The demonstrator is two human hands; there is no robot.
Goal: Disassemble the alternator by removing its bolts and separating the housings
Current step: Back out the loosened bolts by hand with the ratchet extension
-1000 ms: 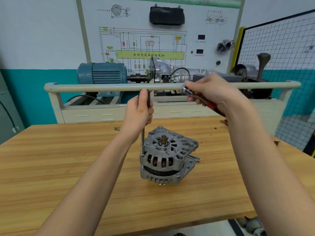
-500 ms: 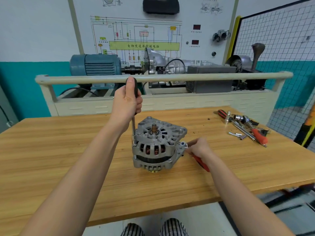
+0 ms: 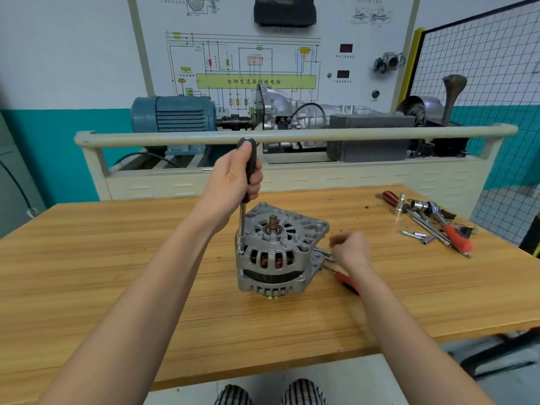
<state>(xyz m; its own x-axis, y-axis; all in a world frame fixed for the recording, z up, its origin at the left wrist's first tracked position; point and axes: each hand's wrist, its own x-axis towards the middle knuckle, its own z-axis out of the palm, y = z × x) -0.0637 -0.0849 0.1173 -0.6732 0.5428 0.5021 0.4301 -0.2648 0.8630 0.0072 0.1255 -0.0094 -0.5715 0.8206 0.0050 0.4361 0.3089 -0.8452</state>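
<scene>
Alternator (image 3: 277,252) is stood upright mid-bench (image 3: 117,273). Nut driver (image 3: 247,182) is clenched in left hand (image 3: 233,182), tip seated on a housing bolt; shaft to be kept vertical w/ downward pressure. Right hand (image 3: 349,249) is curled by red-handled tool (image 3: 344,280); grip can't be told.

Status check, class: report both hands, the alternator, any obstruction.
Left hand grips nut driver on alternator bolt. Right hand on red-handled tool beside it. Housings together. Nothing obstructing.

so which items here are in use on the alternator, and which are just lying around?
In use:
alternator
nut driver, gripped by left hand
red-handled tool under right hand

Lying about:
socket and tool pile
motor-gearbox training rig
</scene>
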